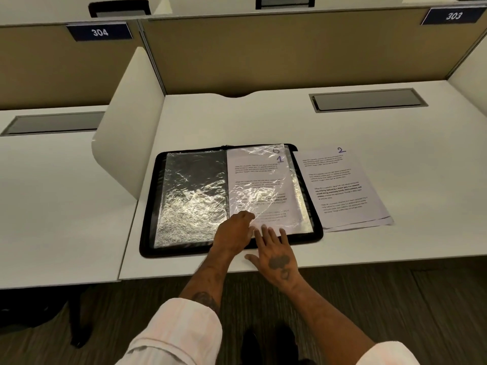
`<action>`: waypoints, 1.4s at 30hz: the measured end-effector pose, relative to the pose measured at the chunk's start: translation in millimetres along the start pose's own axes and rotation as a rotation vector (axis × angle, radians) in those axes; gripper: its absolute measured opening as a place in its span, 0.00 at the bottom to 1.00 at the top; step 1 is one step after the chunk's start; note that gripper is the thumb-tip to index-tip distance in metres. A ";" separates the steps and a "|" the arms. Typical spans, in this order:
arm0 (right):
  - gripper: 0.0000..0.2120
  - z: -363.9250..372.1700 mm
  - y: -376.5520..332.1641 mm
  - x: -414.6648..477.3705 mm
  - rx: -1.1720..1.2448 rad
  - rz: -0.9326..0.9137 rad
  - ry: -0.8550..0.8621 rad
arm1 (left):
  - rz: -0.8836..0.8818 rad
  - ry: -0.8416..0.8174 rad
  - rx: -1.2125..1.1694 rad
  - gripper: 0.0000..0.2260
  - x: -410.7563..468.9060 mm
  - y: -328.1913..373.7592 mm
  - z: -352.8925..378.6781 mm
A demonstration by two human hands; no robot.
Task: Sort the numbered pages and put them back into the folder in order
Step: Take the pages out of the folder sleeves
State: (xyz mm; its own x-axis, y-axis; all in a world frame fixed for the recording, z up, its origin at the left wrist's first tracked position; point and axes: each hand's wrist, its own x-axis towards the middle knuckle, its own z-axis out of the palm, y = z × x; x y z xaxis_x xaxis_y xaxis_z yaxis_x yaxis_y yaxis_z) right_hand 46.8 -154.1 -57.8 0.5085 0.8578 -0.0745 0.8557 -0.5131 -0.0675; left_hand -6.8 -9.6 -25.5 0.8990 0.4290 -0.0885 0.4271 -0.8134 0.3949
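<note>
A person's left hand (233, 231), fingers curled, pinches the lower edge of a clear sleeve (263, 196) in an open black folder (150, 206). The right hand (276, 252) lies just beside it at 3 o'clock, holding nothing. Its straight, spread fingers (266, 234) press on the folder's near edge, and its palm hangs over the front of the white bench (263, 119).

At 12 o'clock from the hands, under the crinkled sleeve, lies the page marked 1 (253, 169). The top of a sheet marked 6 (275, 150) shows just beyond it. The folder's left half, at 10 o'clock, holds an empty sleeve (192, 196) shining over the black cover.

At 2 o'clock from the hands, loose pages (340, 185) lie flat on the bench. The top one is marked 2, and the stack's left edge meets the folder's right rim.

Farther off at 1 o'clock, a grey hatch (367, 100) is set into the bench. A white divider (123, 127) stands at 10 o'clock, with a neighbouring bench (52, 193) beyond it. Plates reading 304 (99, 32) and 303 (453, 15) sit atop the tan back panel (290, 54).
</note>
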 end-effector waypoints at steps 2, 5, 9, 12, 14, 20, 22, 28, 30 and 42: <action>0.35 2.2 -2.6 -8.1 -0.010 -0.012 0.050 | 0.011 -0.010 0.014 0.16 1.5 3.2 1.9; 0.32 4.8 -4.7 -13.4 -0.035 -0.005 0.127 | 0.009 -0.047 0.034 0.17 3.8 9.0 5.7; 0.20 -1.0 -3.0 -17.0 0.038 -0.004 0.162 | -0.008 -0.050 0.083 0.15 5.0 13.3 13.4; 0.17 -13.2 -2.3 -24.7 0.427 0.245 0.098 | -0.040 -0.034 0.056 0.14 7.3 17.2 14.6; 0.19 -22.7 -2.1 -28.2 0.900 0.563 -0.056 | -0.061 -0.022 0.044 0.15 9.0 18.0 13.5; 0.17 -26.0 1.3 -21.2 1.664 0.979 -0.143 | -0.077 0.001 0.050 0.11 12.7 16.2 10.3; 0.17 -25.5 0.1 -15.9 1.777 1.040 -0.123 | -0.079 0.010 0.029 0.11 12.7 13.9 9.5; 0.14 -32.8 -5.6 2.4 1.916 1.130 -0.072 | -0.102 0.015 -0.069 0.12 11.4 10.1 8.1; 0.13 -34.9 -5.1 7.1 1.914 1.128 -0.036 | -0.111 0.015 -0.097 0.13 11.3 9.2 6.3; 0.16 -69.5 -27.9 -2.8 1.084 0.656 0.044 | -0.103 0.235 -0.131 0.13 1.0 24.2 -27.3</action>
State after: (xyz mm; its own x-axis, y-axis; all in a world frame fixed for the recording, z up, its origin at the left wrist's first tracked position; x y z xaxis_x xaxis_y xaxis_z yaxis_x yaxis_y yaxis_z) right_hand 28.2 -140.2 13.4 0.8266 0.4234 -0.3708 -0.0641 -0.5837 -0.8094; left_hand 1.8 -18.1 8.9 0.7977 0.5985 0.0740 0.4852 -0.7098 0.5107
